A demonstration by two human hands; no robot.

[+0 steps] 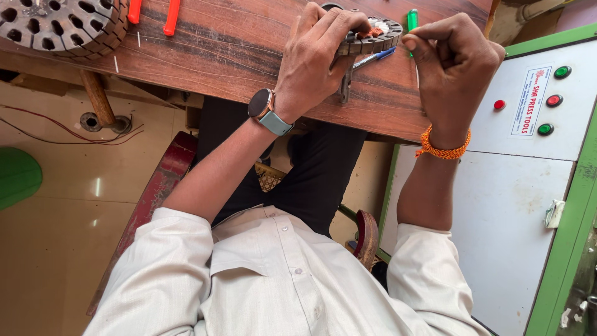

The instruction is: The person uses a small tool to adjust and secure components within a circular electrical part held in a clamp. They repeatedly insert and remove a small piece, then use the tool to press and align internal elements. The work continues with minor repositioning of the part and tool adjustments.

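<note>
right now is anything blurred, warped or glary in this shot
Head view: daylight is even and soft, with no hard shadows; the left hand on the slotted metal disc and the right hand are sharp; wide-lens bending skews the wooden table edge; faint glare streaks mark the floor.

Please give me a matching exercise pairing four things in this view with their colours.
Things:
1. Pen beside the slotted metal ring under the left hand
2. Cord bracelet on the right hand's wrist
3. Strap of the watch
4. Cabinet frame

Colours:
A. Green
B. Blue
C. Orange
D. Pale grey-blue

Pairs: 1-B, 2-C, 3-D, 4-A
</note>
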